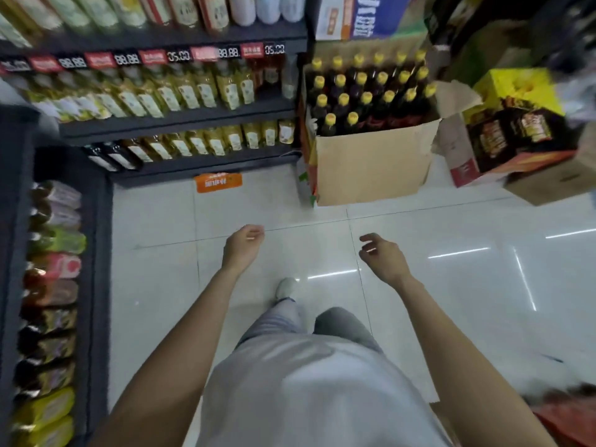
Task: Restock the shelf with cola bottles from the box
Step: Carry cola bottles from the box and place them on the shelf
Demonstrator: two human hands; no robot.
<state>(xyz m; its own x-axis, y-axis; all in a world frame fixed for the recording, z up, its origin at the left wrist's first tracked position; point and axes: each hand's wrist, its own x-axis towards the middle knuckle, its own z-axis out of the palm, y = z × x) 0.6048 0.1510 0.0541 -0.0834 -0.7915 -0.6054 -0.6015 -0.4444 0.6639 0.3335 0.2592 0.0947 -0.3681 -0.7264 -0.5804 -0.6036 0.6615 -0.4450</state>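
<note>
An open cardboard box (371, 166) stands on the floor ahead, right of centre, packed with several dark cola bottles with yellow caps (364, 88). The shelf (180, 124) runs along the upper left, lined with yellow-labelled bottles. My left hand (243, 245) hangs over the tiled floor, fingers loosely curled, holding nothing. My right hand (382, 254) is level with it, fingers apart and empty. Both hands are well short of the box, below and in front of it.
A second shelf (48, 301) with coloured packets lines the left edge. Stacked cartons (522, 133) crowd the right of the box, and more boxes (364, 17) sit behind it. An orange tag (218, 182) lies on the floor by the shelf base. White floor tiles (451, 285) stretch between.
</note>
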